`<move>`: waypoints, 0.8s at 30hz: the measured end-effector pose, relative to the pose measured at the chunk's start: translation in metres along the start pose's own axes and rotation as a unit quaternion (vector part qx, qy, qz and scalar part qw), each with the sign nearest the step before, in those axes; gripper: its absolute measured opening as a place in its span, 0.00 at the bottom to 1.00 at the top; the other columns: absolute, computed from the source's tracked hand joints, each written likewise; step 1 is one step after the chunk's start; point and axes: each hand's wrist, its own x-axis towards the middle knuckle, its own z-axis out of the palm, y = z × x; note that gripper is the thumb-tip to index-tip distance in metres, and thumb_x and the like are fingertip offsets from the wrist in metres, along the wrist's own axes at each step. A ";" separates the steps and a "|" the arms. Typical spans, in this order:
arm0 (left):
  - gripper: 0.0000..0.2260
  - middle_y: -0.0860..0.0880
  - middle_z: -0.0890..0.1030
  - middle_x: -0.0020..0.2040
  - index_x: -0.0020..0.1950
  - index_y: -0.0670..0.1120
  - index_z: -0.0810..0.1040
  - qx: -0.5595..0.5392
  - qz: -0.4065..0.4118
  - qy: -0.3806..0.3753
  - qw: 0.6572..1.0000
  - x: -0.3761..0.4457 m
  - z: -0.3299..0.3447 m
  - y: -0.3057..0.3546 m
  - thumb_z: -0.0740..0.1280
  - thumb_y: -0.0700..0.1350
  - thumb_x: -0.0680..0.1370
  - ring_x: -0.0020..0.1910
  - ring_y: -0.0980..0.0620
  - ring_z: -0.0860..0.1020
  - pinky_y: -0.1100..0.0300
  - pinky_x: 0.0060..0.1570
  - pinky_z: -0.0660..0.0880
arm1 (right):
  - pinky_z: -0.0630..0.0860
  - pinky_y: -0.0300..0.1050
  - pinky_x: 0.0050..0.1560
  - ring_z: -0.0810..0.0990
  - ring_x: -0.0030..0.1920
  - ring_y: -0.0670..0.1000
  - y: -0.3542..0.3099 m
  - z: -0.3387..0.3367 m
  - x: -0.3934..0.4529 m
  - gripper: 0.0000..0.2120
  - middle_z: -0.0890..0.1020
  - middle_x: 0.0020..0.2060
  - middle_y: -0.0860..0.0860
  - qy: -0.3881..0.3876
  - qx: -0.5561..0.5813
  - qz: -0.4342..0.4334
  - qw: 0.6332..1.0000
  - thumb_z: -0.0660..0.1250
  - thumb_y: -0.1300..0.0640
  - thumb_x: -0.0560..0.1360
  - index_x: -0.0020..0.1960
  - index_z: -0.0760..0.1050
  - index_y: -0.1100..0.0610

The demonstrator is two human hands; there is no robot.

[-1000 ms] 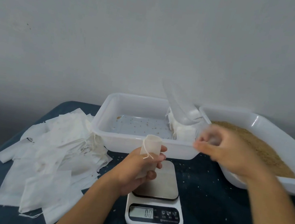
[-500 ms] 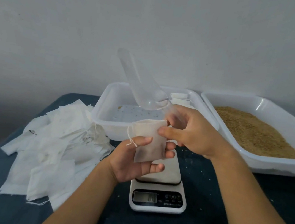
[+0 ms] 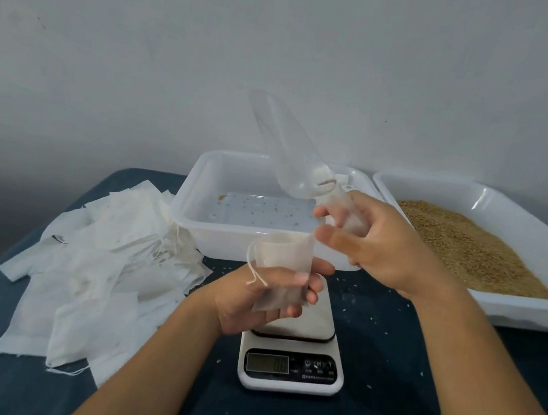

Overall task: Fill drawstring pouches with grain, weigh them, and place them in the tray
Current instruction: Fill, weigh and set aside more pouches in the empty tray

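Observation:
My left hand [image 3: 268, 296] grips a white drawstring pouch [image 3: 285, 260] upright above the kitchen scale [image 3: 292, 358], its mouth facing up and its string dangling at the left. My right hand [image 3: 382, 244] holds a clear plastic scoop [image 3: 287, 147] by the handle, with the bowl tilted up and to the left, just above the pouch. The scoop looks empty. Behind them stands a white tray [image 3: 189, 210] with a few stray grains and some filled pouches [image 3: 338, 177] at its far right corner. Brown grain [image 3: 467, 248] fills a second white tray [image 3: 529, 307] at the right.
A heap of flat empty pouches [image 3: 92, 271] lies on the dark blue table at the left. Loose grains are scattered on the table around the scale. A plain wall stands close behind the trays.
My right hand has carried the scoop from over the grain tray leftward to just above the pouch, bowl raised. My left hand has lifted and turned the pouch slightly.

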 end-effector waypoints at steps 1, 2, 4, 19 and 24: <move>0.13 0.53 0.81 0.45 0.56 0.51 0.86 0.036 0.004 0.040 0.999 0.002 0.000 -0.002 0.75 0.48 0.72 0.44 0.57 0.79 0.65 0.40 0.74 | 0.75 0.31 0.34 0.81 0.38 0.37 0.003 -0.010 0.001 0.18 0.84 0.48 0.34 0.034 -0.027 0.023 0.999 0.76 0.38 0.70 0.50 0.79 0.50; 0.12 0.53 0.81 0.43 0.54 0.53 0.87 0.082 0.010 0.086 0.993 0.004 0.000 -0.004 0.75 0.49 0.71 0.43 0.58 0.79 0.65 0.39 0.74 | 0.75 0.31 0.32 0.81 0.36 0.37 0.006 -0.024 0.000 0.18 0.84 0.47 0.34 0.065 -0.052 0.051 0.995 0.74 0.34 0.69 0.50 0.80 0.45; 0.11 0.54 0.82 0.42 0.51 0.55 0.86 0.195 0.021 0.173 0.965 0.008 -0.002 -0.007 0.76 0.52 0.70 0.42 0.58 0.79 0.64 0.40 0.75 | 0.76 0.35 0.34 0.82 0.42 0.39 0.015 -0.059 -0.001 0.19 0.84 0.50 0.37 0.123 -0.115 0.103 0.980 0.73 0.33 0.69 0.54 0.79 0.40; 0.09 0.56 0.79 0.35 0.41 0.51 0.78 0.426 0.035 0.243 0.871 0.024 -0.004 -0.024 0.76 0.53 0.70 0.33 0.63 0.74 0.64 0.37 0.71 | 0.74 0.45 0.40 0.82 0.44 0.52 0.076 -0.158 0.006 0.14 0.83 0.45 0.50 0.097 -0.495 0.417 0.756 0.72 0.43 0.76 0.51 0.82 0.53; 0.11 0.59 0.77 0.33 0.36 0.54 0.75 0.460 0.035 0.251 0.851 0.025 -0.010 -0.026 0.76 0.50 0.72 0.32 0.63 0.74 0.64 0.37 0.69 | 0.75 0.46 0.39 0.81 0.40 0.52 0.100 -0.152 0.014 0.16 0.83 0.41 0.50 0.120 -0.453 0.394 0.791 0.70 0.44 0.77 0.44 0.81 0.58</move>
